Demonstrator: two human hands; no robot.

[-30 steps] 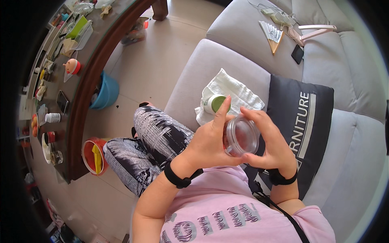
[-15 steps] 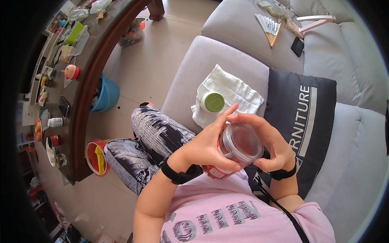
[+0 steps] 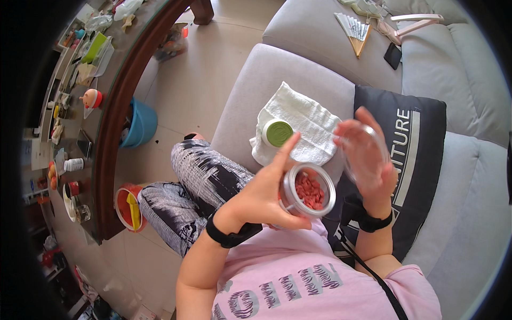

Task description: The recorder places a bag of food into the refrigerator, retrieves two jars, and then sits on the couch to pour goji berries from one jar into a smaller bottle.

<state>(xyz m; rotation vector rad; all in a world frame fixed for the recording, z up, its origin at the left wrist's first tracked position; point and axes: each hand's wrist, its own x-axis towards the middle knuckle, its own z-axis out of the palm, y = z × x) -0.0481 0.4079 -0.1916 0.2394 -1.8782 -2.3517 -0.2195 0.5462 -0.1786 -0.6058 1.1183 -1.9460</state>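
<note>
My left hand [image 3: 269, 194] is wrapped round a clear plastic jar [image 3: 286, 193], thumb and fingers on either side of its rim. The jar's mouth faces up, uncovered, and small dried red berries [image 3: 309, 190] show inside. To the right of it, my right hand [image 3: 380, 176] holds the jar's clear round lid [image 3: 367, 154], tilted and apart from the jar; both are slightly blurred. Beyond the jar, a white tub with a green lid [image 3: 279, 133] stands on a white towel [image 3: 314, 120] spread over the sofa seat.
A dark cushion [image 3: 426, 138] lies to the right on the grey sofa [image 3: 314, 37]. Farther back are a folding fan [image 3: 353, 33] and a black phone [image 3: 392, 55]. At left stand a cluttered table [image 3: 118, 101], a blue bin [image 3: 142, 124] and a red bucket [image 3: 121, 209].
The lid has come off the jar and moved right with my right hand, uncovering the red berries. My left hand keeps hold of the jar, which has shifted slightly left.
</note>
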